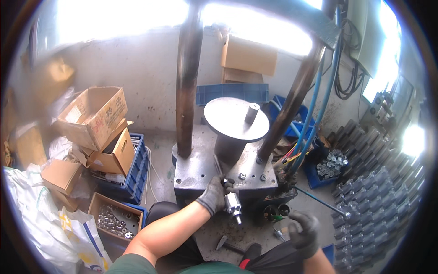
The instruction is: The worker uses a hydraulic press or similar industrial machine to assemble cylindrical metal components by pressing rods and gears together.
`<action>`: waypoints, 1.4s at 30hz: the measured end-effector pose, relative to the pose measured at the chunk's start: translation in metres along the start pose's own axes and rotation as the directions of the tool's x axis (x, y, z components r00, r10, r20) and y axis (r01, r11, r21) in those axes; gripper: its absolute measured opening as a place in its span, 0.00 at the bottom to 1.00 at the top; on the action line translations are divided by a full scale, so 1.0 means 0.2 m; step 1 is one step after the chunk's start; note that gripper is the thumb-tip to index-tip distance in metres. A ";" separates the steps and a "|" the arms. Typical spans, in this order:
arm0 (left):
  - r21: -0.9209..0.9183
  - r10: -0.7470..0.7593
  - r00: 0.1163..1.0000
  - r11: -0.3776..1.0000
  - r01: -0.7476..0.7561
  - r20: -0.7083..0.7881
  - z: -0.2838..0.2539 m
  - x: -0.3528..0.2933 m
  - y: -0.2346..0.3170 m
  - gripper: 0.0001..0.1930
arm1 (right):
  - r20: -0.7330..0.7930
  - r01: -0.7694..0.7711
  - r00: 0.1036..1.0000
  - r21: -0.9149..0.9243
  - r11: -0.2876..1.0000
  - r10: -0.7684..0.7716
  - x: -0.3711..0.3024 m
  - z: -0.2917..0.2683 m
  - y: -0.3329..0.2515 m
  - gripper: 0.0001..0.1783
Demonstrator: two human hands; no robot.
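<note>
My left hand [212,194], in a dark grey glove, is closed around a metal rod-shaped part in front of the press base. The part's thin rod [218,165] points up and away over the base plate, and its thicker silver cylinder [232,201] with a narrow end hangs on the near side of the hand. My right hand [304,234], gloved too, is at the lower right, away from the press; motion smears its fingers. Before me stands the press base plate [194,171], carrying a column topped by a round metal disc [228,119] with a short upright pin [252,113].
Two thick steel posts [185,91] flank the disc. A lever with a ball end [346,214] juts out at right, near stacked metal cylinders [378,214] and a blue bin [315,176]. Cardboard boxes [98,123] and a box of small metal parts [98,205] stand left. A hammer [222,241] lies below.
</note>
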State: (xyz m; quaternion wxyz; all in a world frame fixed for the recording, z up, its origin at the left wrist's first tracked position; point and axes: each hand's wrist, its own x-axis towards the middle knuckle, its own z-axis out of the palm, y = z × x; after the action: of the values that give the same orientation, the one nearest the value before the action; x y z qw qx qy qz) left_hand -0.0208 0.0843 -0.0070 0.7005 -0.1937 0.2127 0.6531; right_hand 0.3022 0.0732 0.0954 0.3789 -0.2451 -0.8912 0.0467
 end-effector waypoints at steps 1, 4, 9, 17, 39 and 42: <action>0.031 0.038 0.994 0.999 -0.035 -0.099 0.05 0.00 -0.01 0.16 | 0.030 -0.023 0.999 0.086 0.996 0.020 0.04 0.10 -0.04 0.15; 0.187 0.214 0.968 0.964 -0.188 -0.131 0.01 0.10 0.00 0.18 | 0.113 -0.221 0.973 0.217 0.951 0.200 0.02 0.38 -0.05 0.12; 0.321 0.158 0.973 0.942 -0.098 -0.166 0.04 0.02 -0.10 0.24 | 0.538 -0.704 0.708 0.583 0.406 0.456 -0.03 0.54 -0.02 0.15; 0.444 0.115 0.993 0.890 -0.106 0.007 -0.05 -0.15 -0.32 0.26 | 0.891 -0.764 0.377 0.454 -0.458 0.254 -0.13 0.67 -0.08 0.32; 0.161 -0.030 0.241 -0.663 -0.731 0.970 -0.19 0.04 -0.30 0.13 | 0.460 -0.365 0.696 0.888 -0.281 0.551 -0.32 -0.08 -0.08 0.37; 0.758 0.002 0.783 -0.252 -0.602 0.622 -0.17 -0.05 -0.40 0.09 | 0.300 -0.220 0.611 0.953 -0.206 0.732 -0.74 -0.19 -0.01 0.48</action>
State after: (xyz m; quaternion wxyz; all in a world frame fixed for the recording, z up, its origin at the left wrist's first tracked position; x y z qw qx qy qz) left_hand 0.0559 0.0513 -0.0303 0.4215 0.5981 0.5205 0.4401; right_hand 0.4161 -0.0019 0.0273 0.5433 -0.2568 -0.3337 0.7263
